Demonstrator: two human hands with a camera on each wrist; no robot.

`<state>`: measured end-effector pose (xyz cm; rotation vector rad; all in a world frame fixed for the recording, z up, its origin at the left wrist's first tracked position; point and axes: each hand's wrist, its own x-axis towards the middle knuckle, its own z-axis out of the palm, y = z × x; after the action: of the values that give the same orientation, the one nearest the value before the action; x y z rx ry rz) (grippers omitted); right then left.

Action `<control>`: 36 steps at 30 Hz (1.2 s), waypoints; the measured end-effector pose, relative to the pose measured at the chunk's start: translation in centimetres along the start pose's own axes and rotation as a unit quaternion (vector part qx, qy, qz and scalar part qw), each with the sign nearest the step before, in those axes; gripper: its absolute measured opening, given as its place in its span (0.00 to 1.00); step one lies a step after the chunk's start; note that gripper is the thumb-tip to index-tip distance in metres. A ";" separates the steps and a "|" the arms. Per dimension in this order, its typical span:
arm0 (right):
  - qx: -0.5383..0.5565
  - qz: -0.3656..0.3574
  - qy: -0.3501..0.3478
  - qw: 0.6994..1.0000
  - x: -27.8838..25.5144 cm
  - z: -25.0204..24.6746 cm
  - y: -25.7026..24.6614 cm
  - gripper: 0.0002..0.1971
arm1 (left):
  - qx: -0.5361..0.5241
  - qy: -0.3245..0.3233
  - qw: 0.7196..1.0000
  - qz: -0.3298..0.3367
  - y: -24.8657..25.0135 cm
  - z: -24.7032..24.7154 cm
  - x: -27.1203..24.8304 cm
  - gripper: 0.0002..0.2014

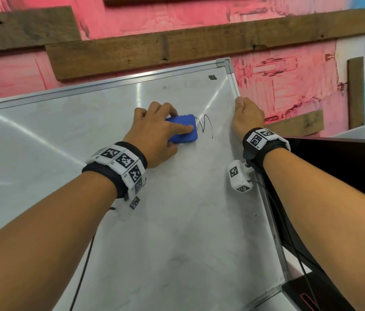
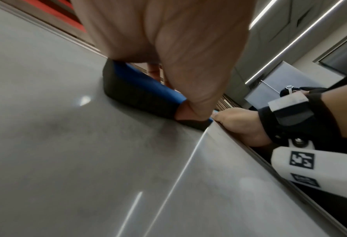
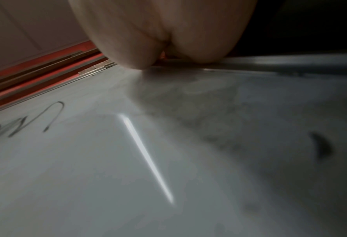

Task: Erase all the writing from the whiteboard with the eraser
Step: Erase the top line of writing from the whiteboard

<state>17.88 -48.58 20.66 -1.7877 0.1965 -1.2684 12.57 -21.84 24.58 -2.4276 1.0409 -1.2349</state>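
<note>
A large whiteboard [image 1: 177,209] with a metal frame lies tilted in front of me. My left hand [image 1: 159,131] grips a blue eraser [image 1: 182,133], its dark felt pressed flat on the board [image 2: 67,144]; in the left wrist view the eraser [image 2: 144,91] sits under my palm. Just right of the eraser remains a black zigzag scribble [image 1: 206,126], also visible in the right wrist view as scribble [image 3: 49,117]. My right hand [image 1: 246,115] holds the board's right frame edge [image 1: 235,86], fingers curled over it.
A small dark mark [image 1: 212,77] sits near the board's top right corner. Behind is a pink wall with brown wooden planks [image 1: 177,46]. A dark table surface [image 1: 345,171] lies right of the board. Cables hang from both wrist cameras.
</note>
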 end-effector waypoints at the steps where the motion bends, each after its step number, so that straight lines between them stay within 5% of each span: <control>1: 0.002 0.001 0.000 1.000 0.0 0.0 0.0 0.19 | 0.002 0.004 1.000 0.004 -0.4 -0.2 0.1 0.26; 7: 0.001 -0.001 -0.001 1.000 -0.1 -0.1 -0.1 0.19 | -0.007 0.089 0.990 -0.105 -0.5 -0.1 0.0 0.26; 13: 0.004 -0.002 0.000 1.000 0.1 0.1 0.1 0.18 | -0.009 -0.001 1.000 0.006 0.8 0.5 0.0 0.25; 20: 0.001 -0.009 0.004 1.000 0.1 0.0 0.1 0.18 | -0.028 0.088 0.992 -0.091 2.2 1.6 0.2 0.25; 27: 0.000 -0.005 -0.002 1.000 0.0 -0.1 -0.1 0.19 | -0.020 0.004 1.000 -0.009 0.6 0.0 0.6 0.25; 32: 0.001 0.000 -0.001 1.000 0.0 -0.2 -0.1 0.19 | -0.022 0.093 0.988 -0.122 0.7 0.5 0.5 0.25; 36: 0.000 0.002 -0.002 1.000 -0.1 0.0 -0.2 0.18 | -0.013 0.040 0.999 -0.031 1.5 0.8 0.4 0.24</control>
<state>17.76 -48.47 20.72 -1.7889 0.1973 -1.2629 12.62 -23.34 23.58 -2.4657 1.0148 -1.3563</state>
